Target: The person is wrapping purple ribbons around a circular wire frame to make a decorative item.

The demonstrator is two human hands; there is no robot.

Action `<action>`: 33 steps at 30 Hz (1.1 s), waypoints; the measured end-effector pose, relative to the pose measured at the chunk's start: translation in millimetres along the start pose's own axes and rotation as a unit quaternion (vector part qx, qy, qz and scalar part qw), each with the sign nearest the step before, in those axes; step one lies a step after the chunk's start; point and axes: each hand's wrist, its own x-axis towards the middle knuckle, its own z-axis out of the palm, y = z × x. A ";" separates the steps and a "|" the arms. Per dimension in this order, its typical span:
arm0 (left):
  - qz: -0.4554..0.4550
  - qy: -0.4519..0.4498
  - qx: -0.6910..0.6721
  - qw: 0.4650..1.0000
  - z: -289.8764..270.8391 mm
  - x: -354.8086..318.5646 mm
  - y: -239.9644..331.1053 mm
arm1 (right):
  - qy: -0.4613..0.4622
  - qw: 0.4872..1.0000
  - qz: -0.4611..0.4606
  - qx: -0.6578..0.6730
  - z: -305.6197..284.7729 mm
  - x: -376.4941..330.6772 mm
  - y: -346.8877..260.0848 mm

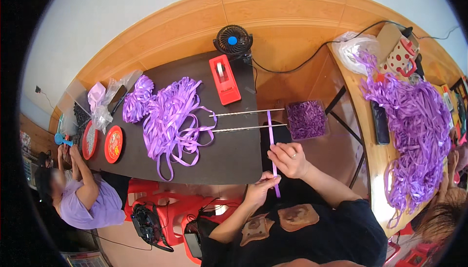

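A narrow purple ribbon [272, 138] runs from the metal rods toward my body. My right hand [290, 159] pinches it partway along, a ring on one finger. Nearer to me, my left hand [263, 187] pinches it close to its loose end, which hangs below the fingers. Two thin metal rods [243, 113] stick out past the dark table's right edge, roughly parallel, and the ribbon's far end meets them. Whether it loops around them I cannot tell. Left of the rods lies a large tangle of purple ribbon [170, 116], with a bundled purple hank [139, 98] beside it.
On the dark table [229, 164] stand a red tape dispenser [225, 81], a small black fan [233, 40] and red plates [114, 144]. A clear bin of purple pieces [307, 120] sits below. Another ribbon heap [419, 130] covers the right table. A co-worker [92, 194] is at left.
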 end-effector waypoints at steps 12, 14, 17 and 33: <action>0.022 -0.062 -0.022 0.998 -4.3 -1.7 3.6 | -0.006 0.999 -0.022 -0.029 -14.6 14.7 -5.7; 0.014 -0.147 -0.109 0.983 -12.2 1.8 -1.0 | 0.002 1.000 -0.007 0.003 -22.0 27.9 -3.4; -0.066 -0.138 -0.216 0.964 -21.8 9.7 -8.9 | 0.033 0.998 0.014 0.052 -30.2 53.9 9.8; 0.068 -0.029 -0.011 0.997 32.0 86.6 -6.5 | -0.093 0.746 0.421 0.507 68.4 106.7 143.5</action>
